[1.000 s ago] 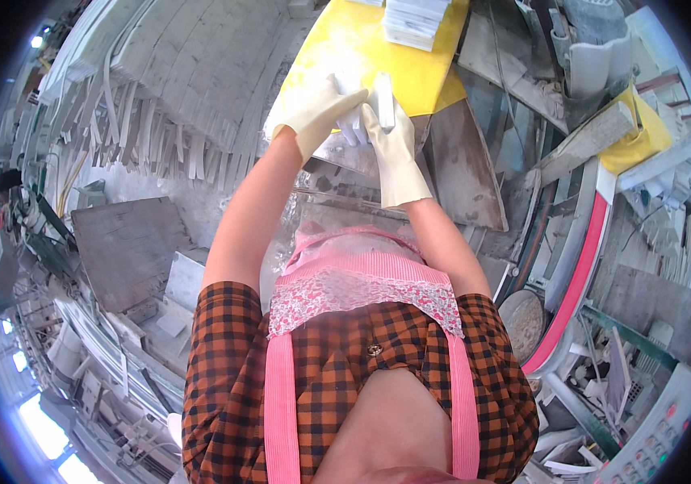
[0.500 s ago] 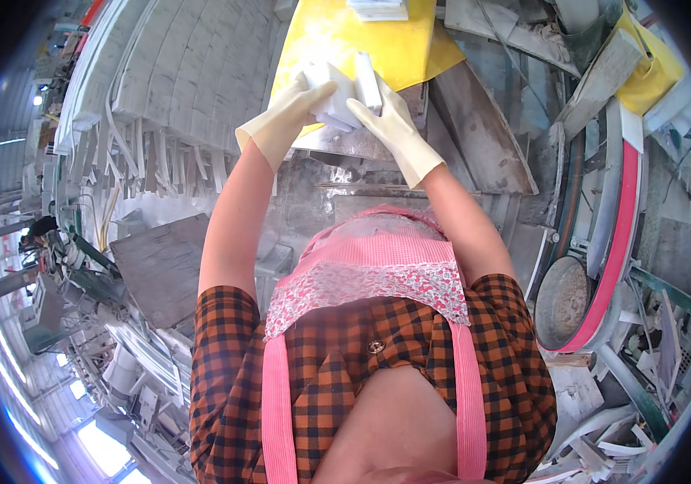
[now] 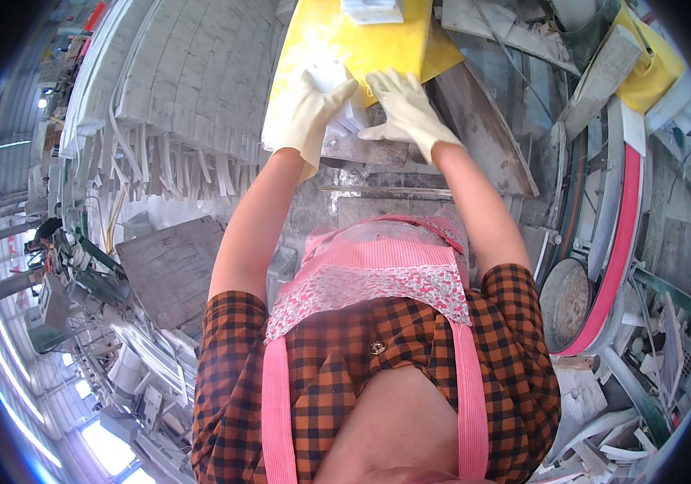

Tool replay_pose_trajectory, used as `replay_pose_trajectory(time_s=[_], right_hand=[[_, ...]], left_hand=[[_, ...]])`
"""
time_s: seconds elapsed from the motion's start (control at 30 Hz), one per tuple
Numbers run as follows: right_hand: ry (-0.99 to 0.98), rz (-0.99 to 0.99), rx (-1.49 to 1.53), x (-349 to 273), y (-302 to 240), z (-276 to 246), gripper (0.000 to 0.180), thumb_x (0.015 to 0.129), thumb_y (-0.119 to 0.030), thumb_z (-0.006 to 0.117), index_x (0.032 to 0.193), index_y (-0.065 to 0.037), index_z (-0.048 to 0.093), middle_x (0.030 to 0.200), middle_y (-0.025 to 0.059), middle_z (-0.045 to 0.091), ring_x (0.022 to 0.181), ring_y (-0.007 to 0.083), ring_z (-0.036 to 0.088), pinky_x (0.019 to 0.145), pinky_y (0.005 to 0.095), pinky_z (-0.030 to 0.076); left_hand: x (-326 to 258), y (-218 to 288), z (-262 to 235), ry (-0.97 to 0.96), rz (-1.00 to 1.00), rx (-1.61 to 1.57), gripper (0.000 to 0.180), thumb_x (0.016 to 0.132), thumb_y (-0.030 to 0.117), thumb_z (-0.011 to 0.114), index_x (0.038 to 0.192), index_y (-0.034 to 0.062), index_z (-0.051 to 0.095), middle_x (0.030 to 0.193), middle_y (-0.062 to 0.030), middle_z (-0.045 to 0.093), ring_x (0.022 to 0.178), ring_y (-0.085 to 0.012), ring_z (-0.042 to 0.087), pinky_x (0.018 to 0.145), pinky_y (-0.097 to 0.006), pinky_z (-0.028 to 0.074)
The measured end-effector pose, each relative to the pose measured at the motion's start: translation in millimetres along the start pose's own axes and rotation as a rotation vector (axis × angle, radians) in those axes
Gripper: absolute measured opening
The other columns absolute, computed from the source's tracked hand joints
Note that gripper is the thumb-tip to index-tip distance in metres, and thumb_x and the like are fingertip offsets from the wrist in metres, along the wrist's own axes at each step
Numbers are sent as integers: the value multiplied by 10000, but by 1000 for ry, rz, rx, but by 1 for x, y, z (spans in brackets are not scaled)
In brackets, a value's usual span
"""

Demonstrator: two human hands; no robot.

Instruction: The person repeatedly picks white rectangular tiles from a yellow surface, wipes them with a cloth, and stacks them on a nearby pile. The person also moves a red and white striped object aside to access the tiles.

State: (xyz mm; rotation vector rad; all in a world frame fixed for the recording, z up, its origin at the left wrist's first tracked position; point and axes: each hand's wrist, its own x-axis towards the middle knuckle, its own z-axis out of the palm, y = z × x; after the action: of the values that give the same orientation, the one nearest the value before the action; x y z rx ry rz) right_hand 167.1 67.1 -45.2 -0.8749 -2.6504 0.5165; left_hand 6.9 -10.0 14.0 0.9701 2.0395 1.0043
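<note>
Small white stone pieces [image 3: 349, 119] stand pressed together on a yellow sheet [image 3: 362, 48]. My left hand [image 3: 313, 111], in a cream rubber glove, grips them from the left, its thumb across their top and its other fingers partly hidden. To the right of the pieces, my right hand [image 3: 404, 109], gloved the same way, is open with its fingers spread and nothing in it. Its thumb points toward the pieces; whether it touches them I cannot tell. Farther off on the sheet lies a small stack of white slabs [image 3: 372, 11].
Long rows of stacked white strips [image 3: 192, 81] rise at the left. A brown board [image 3: 483, 121] leans right of the yellow sheet. Farther right are a curved machine guard with a red band [image 3: 624, 218] and a round pan [image 3: 567, 302]. Stone offcuts [image 3: 596, 452] lie lower right.
My right hand has let go of the narrow white piece it held and spread its fingers on the right. The white pieces have come down against the sheet, with my left hand still at them.
</note>
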Motion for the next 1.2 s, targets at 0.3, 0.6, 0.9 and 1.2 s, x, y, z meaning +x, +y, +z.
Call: replay_pose_trajectory(time_s=[0.3, 0.6, 0.9, 1.2], right_hand=[[-180, -206, 60, 36, 14, -4, 1134, 557, -355, 941, 1498, 42, 448, 1628, 193, 348, 1552, 342, 244, 1244, 491, 245], [109, -313, 362, 15, 15, -17, 937, 708, -350, 861, 1501, -46, 465, 1580, 210, 411, 1496, 387, 336, 1238, 459, 291], [383, 164, 159, -106, 166, -82, 456, 916, -446, 632, 1224, -124, 732, 1248, 91, 704, 1143, 349, 607, 1015, 461, 479], [648, 776, -426, -246, 322, -185, 431, 943, -393, 622, 1168, -37, 710, 1171, 158, 709, 1122, 341, 639, 998, 463, 470]], left_hand=[[17, -9, 4, 25, 50, 105, 829, 870, 327, 791, 1525, 33, 376, 1432, -178, 561, 1323, -309, 558, 1072, -420, 478], [36, -41, 2, -95, 168, -87, 761, 858, 344, 809, 1434, -21, 471, 1320, -180, 628, 1195, -272, 629, 988, -370, 521], [-11, 6, 13, 79, 134, 135, 759, 885, 346, 768, 1432, -78, 455, 1358, -205, 575, 1224, -281, 576, 1055, -373, 444], [-45, 44, 40, 182, -46, -56, 800, 947, 260, 681, 1585, -11, 281, 1523, -185, 442, 1358, -280, 485, 1138, -385, 381]])
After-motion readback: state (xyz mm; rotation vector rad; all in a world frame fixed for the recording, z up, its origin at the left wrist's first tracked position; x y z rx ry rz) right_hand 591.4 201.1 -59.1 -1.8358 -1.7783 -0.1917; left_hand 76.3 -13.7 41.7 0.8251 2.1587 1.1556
